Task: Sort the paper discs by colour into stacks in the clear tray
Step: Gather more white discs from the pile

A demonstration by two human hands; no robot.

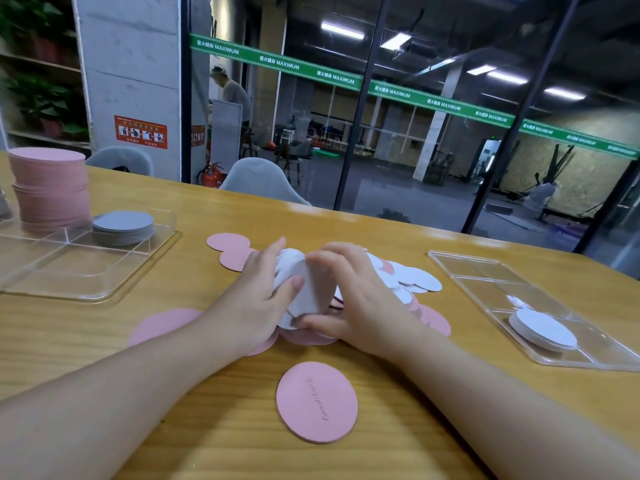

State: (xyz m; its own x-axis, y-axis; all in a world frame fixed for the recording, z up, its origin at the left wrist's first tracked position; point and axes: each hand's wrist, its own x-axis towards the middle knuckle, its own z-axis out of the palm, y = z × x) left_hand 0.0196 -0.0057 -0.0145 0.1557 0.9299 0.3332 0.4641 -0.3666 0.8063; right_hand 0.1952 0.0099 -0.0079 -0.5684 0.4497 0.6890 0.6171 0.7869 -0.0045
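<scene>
Left of the grip, a tall stack of pink paper discs [52, 188] stands in a clear plastic tray [86, 271]. Both hands, left hand [263, 292] and right hand [349, 299], clasp a bundle of white paper discs [304, 289] above the wooden table [398, 427]. Nearer, a loose pink disc [317, 401] reads "Good Luck".

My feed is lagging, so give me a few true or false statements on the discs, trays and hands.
1. Both hands hold a bunch of white discs. True.
2. The pink stack stands in the right tray. False: it is in the left tray.
3. A grey stack sits beside the pink stack. True.
4. The right tray holds pink discs. False: it holds a white stack.
5. A lone pink disc lies nearest the camera. True.
</scene>
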